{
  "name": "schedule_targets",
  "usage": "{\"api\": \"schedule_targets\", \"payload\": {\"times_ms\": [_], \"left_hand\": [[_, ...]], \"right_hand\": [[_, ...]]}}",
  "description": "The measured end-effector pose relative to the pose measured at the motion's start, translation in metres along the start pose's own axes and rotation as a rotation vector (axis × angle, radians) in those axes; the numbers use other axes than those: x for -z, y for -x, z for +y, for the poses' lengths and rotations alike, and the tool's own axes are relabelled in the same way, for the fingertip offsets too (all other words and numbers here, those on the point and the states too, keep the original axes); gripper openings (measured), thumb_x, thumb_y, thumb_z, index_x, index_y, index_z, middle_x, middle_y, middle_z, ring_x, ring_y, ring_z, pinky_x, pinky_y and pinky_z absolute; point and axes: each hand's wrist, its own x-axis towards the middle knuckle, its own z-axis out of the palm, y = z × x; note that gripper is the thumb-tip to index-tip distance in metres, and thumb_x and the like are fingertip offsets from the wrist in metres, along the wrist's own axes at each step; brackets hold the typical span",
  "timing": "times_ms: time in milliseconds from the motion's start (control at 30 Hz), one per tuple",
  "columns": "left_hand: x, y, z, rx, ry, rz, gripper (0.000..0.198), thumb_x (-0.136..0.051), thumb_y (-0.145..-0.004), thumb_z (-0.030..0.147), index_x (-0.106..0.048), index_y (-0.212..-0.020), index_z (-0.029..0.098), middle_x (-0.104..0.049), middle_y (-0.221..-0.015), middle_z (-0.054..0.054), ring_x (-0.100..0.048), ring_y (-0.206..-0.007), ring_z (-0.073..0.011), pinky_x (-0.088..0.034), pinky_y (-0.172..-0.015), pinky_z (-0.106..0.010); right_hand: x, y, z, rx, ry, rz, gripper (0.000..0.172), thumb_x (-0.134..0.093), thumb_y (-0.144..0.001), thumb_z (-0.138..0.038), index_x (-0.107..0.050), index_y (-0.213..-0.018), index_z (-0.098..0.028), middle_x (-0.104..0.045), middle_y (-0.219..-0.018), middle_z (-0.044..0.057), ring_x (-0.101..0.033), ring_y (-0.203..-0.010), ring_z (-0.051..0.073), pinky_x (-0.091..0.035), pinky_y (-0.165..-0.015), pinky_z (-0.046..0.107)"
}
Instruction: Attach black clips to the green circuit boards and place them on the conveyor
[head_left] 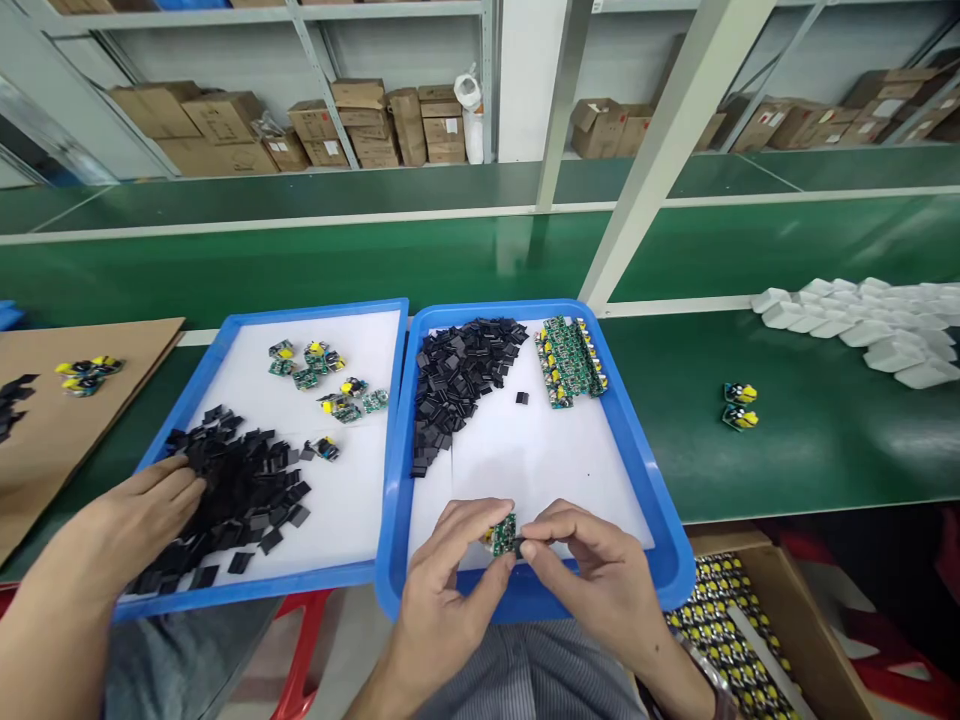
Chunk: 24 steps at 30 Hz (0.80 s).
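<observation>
Over the near edge of the right blue tray [660, 500], my left hand [457, 570] pinches a small green circuit board [504, 536] with a yellow part on it. My right hand [592, 565] is closed at the board's right side, its thumb and forefinger on a small black piece [519, 546] that meets the board; whether it is fixed there I cannot tell. Farther back in this tray lie a heap of black pieces [457, 385], one loose black piece [522, 398] and rows of green circuit boards [570, 360].
To the left, another person's hand [161, 495] touches black pieces [247, 490] in a second blue tray [300, 578]. Two boards [740, 405] and white casings [862, 320] lie on the green bench at right. Below stands a carton [802, 620] of boards. A slanted post [660, 150] rises behind.
</observation>
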Motion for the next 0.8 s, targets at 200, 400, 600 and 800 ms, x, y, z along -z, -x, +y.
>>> {"api": "schedule_targets", "payload": {"times_ms": [200,400,600,800], "left_hand": [[-0.002,0.002,0.002,0.115,0.054,0.051,0.04,-0.068,-0.098,0.014,-0.062,-0.134,0.03,-0.069,-0.13,-0.001,-0.068,-0.119,-0.0129,-0.056,-0.105,-0.024],[-0.002,-0.002,0.002,0.036,0.076,0.07,0.047,-0.069,-0.096,0.009,-0.064,-0.133,0.037,-0.069,-0.129,0.002,-0.07,-0.116,-0.014,-0.06,-0.101,-0.026],[-0.001,-0.002,0.0,-0.048,0.023,0.065,0.055,-0.071,-0.093,0.004,-0.066,-0.135,0.039,-0.07,-0.127,0.002,-0.068,-0.119,-0.0145,-0.062,-0.101,-0.029],[-0.001,-0.003,-0.007,-0.222,-0.034,0.071,0.06,-0.07,-0.088,-0.005,-0.065,-0.139,0.027,-0.07,-0.128,-0.006,-0.068,-0.119,-0.0189,-0.063,-0.099,-0.036]], "right_hand": [[-0.007,0.0,0.002,-0.015,-0.047,0.009,0.016,-0.07,-0.095,-0.011,-0.075,-0.103,-0.024,-0.069,-0.094,0.003,-0.068,-0.09,0.013,-0.057,-0.08,0.025],[-0.011,0.003,0.006,-0.088,-0.024,0.027,0.012,-0.071,-0.095,-0.016,-0.075,-0.103,-0.024,-0.066,-0.087,0.002,-0.065,-0.083,0.012,-0.055,-0.076,0.025],[-0.009,0.0,0.002,-0.071,0.062,0.018,0.01,-0.068,-0.096,-0.015,-0.073,-0.1,-0.023,-0.063,-0.084,0.0,-0.062,-0.079,0.01,-0.051,-0.073,0.024],[-0.005,-0.004,0.0,-0.141,0.067,-0.041,0.007,-0.066,-0.097,-0.018,-0.073,-0.095,-0.02,-0.064,-0.084,0.001,-0.062,-0.078,0.012,-0.051,-0.073,0.027]]}}
